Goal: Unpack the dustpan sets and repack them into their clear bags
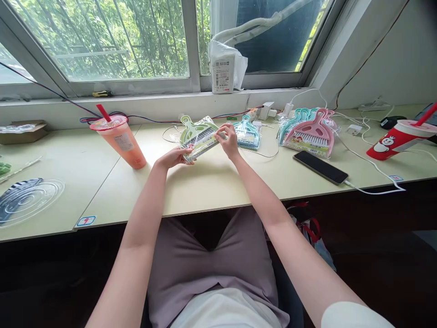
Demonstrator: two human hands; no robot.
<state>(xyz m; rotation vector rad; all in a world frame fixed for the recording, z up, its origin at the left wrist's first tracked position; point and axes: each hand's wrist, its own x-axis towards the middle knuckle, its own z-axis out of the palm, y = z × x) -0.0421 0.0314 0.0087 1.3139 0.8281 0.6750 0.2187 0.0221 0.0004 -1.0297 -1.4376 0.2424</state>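
Between my two hands is a small green dustpan and brush set (199, 136) in a clear plastic wrapper, held tilted just above the table. My left hand (175, 157) grips its lower left corner, thumb on top. At the upper right end, my right hand (228, 138) pinches the wrapper's edge with bent fingers. Just behind my right hand lies a blue packaged dustpan set (247, 133). Farther right, a pink packaged set (313, 134) rests against several teal ones (296, 119).
A cup with an orange drink (119, 140) stands left of my hands. On the right are a black phone (321, 167) on a white cable and a red cup (398, 140). Wires and plugs run along the wall. A clear round lid (44, 196) lies far left.
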